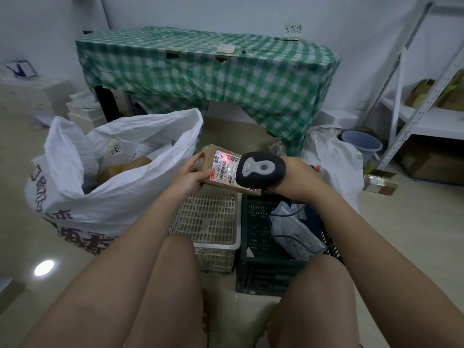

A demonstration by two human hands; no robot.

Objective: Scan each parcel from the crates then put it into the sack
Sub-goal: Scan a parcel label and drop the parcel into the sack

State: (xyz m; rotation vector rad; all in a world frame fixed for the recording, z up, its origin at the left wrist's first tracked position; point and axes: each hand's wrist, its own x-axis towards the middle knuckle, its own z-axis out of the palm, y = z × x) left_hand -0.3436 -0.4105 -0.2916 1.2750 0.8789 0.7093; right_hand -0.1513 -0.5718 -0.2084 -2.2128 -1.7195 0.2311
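Note:
My left hand (188,175) grips the left end of a brown cardboard parcel (209,156) above the crates. Its white label faces up, and a red light spot falls on the barcode. My right hand (300,179) holds a dark grey scanner (261,169) over the parcel's right end, pointed at the label. A white sack (120,177) with red print stands open on the left, holding several parcels. Below sit a beige crate (213,244), whose visible floor is bare, and a dark green crate (256,262) with a grey plastic mailer (293,229) inside.
A table under a green checked cloth (208,71) stands behind. White bags (331,156), a blue bucket (361,144) and a small taped box (380,182) lie right, by a metal shelf rack (424,114). White boxes (82,109) are stacked at the left. My knees fill the foreground.

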